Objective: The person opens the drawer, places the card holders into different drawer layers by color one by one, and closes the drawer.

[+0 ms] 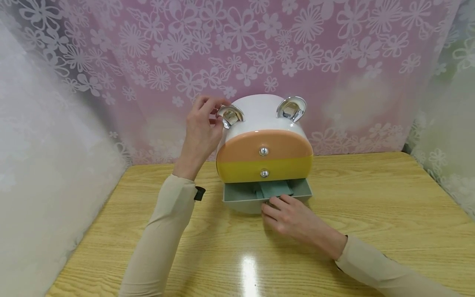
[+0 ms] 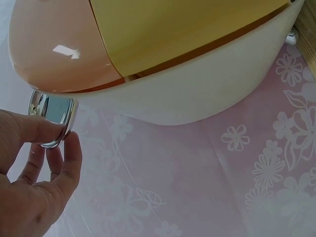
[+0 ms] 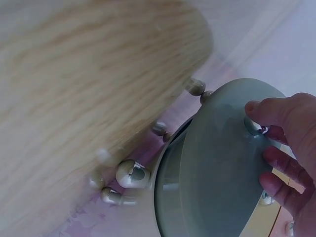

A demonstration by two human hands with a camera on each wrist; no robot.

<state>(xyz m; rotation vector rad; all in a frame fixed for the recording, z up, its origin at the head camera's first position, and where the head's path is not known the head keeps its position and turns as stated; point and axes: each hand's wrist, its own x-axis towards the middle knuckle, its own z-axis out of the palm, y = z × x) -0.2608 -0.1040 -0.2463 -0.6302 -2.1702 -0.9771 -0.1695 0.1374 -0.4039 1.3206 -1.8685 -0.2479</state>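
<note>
A small white drawer cabinet [image 1: 256, 106] with silver ears stands on the table. Its orange top drawer [image 1: 241, 146] and yellow middle drawer [image 1: 241, 170] sit in the body, each with a silver knob. The grey-green bottom drawer [image 1: 241, 206] is pulled out, and a flat green thing [image 1: 274, 188] lies in it. My left hand [image 1: 202, 130] pinches the left ear [image 2: 59, 109] between thumb and fingers. With thumb and fingers, my right hand [image 1: 291, 216] holds the bottom drawer's silver knob [image 3: 253, 126]; in the head view that knob is mostly hidden behind the fingers.
The cabinet stands near the back of a wood-grain table [image 1: 352, 198], on round silver feet [image 3: 132, 174]. Behind it hangs a pink flowered cloth [image 1: 245, 49], and pale cloth hangs at both sides.
</note>
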